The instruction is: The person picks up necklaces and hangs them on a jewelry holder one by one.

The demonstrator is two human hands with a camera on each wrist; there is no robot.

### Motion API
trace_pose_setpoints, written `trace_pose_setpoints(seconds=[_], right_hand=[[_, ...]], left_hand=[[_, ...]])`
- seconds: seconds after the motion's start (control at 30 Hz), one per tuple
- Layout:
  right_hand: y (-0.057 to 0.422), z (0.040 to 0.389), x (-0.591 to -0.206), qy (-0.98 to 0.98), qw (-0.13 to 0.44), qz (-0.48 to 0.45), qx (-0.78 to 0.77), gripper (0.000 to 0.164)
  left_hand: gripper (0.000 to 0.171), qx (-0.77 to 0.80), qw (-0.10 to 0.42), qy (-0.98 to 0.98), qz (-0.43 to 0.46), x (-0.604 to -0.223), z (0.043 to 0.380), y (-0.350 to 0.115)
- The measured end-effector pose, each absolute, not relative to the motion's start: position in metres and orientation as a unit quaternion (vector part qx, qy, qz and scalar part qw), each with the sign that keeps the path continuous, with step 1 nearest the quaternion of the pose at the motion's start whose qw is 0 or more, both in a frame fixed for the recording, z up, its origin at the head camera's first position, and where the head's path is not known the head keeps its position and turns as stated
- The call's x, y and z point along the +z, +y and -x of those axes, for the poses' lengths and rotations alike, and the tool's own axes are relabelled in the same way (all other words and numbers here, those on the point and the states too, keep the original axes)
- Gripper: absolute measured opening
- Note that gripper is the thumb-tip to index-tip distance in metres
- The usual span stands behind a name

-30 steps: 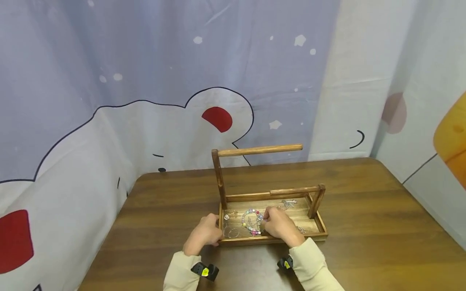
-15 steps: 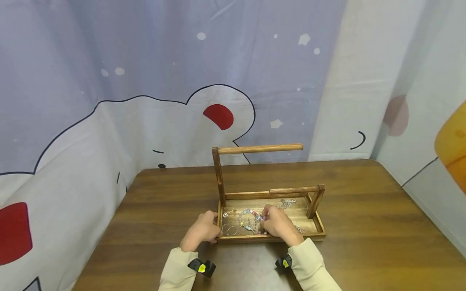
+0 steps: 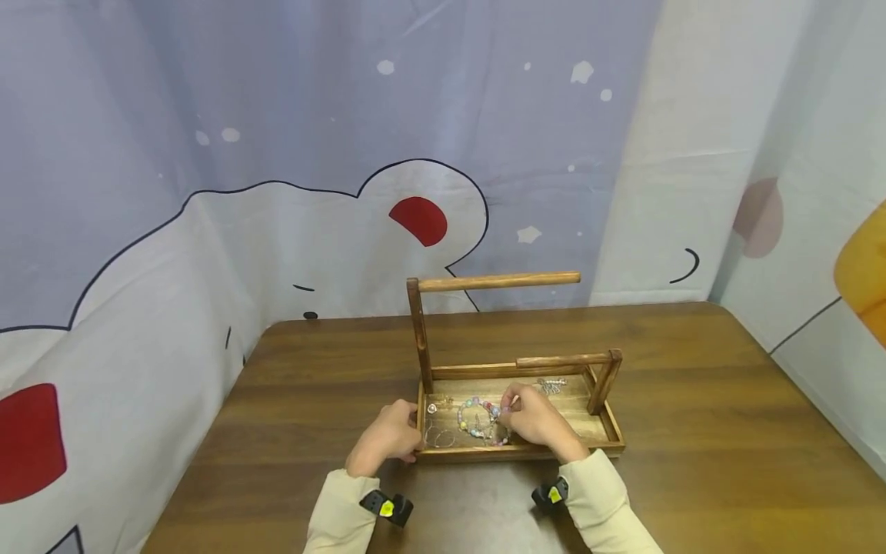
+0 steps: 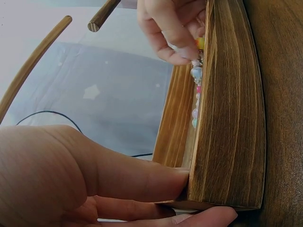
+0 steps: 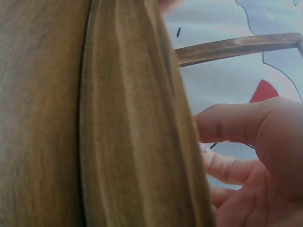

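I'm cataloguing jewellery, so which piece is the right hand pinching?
The multicoloured beaded bracelet: the right hand pinches its right side. The silvery piece beyond that hand and the small pendant-like piece at the left of the wooden tray sit ungripped.

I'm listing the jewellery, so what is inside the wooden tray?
The wooden tray holds a beaded bracelet, pinched by the right hand, a silvery piece, a thin hoop and small pieces too tiny to identify. That hand hides whatever may lie beneath it.

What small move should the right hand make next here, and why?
Probably lift the beaded bracelet gently: the right hand pinches one side, most of the loop lies in the wooden tray, and the left hand grips the tray's end.
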State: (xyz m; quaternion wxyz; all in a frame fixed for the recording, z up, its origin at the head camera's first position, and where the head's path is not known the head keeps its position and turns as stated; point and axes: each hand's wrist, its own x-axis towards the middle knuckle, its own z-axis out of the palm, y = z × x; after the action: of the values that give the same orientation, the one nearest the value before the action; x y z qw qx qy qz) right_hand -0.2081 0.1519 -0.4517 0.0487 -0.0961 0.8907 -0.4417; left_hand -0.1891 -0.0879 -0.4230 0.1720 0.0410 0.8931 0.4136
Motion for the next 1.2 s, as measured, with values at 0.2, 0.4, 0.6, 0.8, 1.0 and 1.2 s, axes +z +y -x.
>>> trace_pose_setpoints(seconds=[0.2, 0.4, 0.6, 0.8, 1.0, 1.2], right_hand=[[0.156, 0.208, -0.448, 0.871, 0.057, 0.091, -0.479, 0.012], [0.162, 0.206, -0.444, 0.856, 0.07, 0.109, -0.501, 0.009], [0.165, 0.206, -0.439, 0.864, 0.038, 0.131, -0.484, 0.007], [0.163, 0.203, -0.43, 0.861, 0.019, 0.138, -0.489, 0.008], [0.163, 0.2, -0.426, 0.863, 0.007, 0.17, -0.475, 0.006], [0.164, 0.198, -0.424, 0.847, 0.013, 0.179, -0.5, 0.009]], left_hand=[[0.061, 0.409, 0.167, 0.896, -0.038, -0.423, 0.19, -0.087], [0.06, 0.406, 0.165, 0.898, -0.029, -0.423, 0.19, -0.086], [0.058, 0.403, 0.159, 0.901, -0.032, -0.424, 0.19, -0.086], [0.059, 0.4, 0.158, 0.902, -0.034, -0.424, 0.19, -0.087], [0.057, 0.399, 0.159, 0.902, -0.039, -0.424, 0.189, -0.087], [0.058, 0.395, 0.162, 0.903, -0.037, -0.424, 0.19, -0.087]])
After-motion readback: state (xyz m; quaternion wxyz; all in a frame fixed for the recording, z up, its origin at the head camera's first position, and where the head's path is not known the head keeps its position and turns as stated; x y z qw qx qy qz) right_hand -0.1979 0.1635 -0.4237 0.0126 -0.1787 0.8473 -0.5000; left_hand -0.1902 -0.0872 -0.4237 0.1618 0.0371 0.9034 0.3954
